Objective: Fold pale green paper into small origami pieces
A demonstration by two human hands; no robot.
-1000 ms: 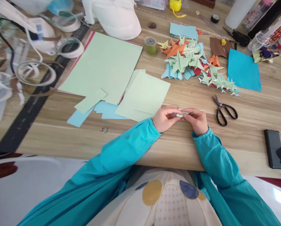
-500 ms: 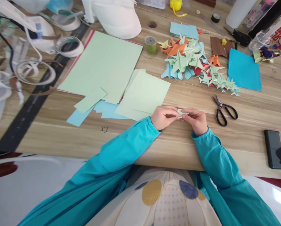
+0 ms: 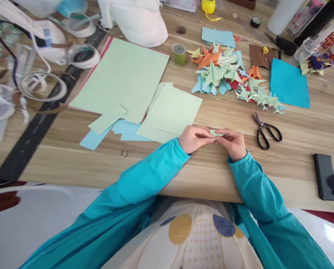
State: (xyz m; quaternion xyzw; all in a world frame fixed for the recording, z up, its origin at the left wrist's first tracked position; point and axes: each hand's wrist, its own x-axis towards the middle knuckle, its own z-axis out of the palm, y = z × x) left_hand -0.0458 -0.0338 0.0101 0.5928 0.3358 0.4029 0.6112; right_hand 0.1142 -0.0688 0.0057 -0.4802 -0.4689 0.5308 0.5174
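Observation:
A small folded piece of pale green paper [image 3: 215,132] is pinched between my two hands just above the wooden table, mostly covered by my fingers. My left hand [image 3: 196,139] closes on its left end and my right hand [image 3: 231,142] on its right end, thumbs nearly meeting. Left of my hands lie pale green paper squares [image 3: 174,112], overlapping light blue paper strips. Beyond my hands is a pile of folded paper stars and birds [image 3: 215,73] in green, orange, blue and red. Black-handled scissors [image 3: 263,130] lie partly open to the right.
A large green sheet stack [image 3: 124,74] lies at the left, near rolls of white tape [image 3: 83,56]. A spool of green thread [image 3: 179,54] stands beyond. Bright blue paper [image 3: 290,83] is at the right, and a black phone [image 3: 325,177] rests near the front edge.
The fingers have shifted slightly on the green paper, and less of it shows between the thumbs. Both hands stay in nearly the same place.

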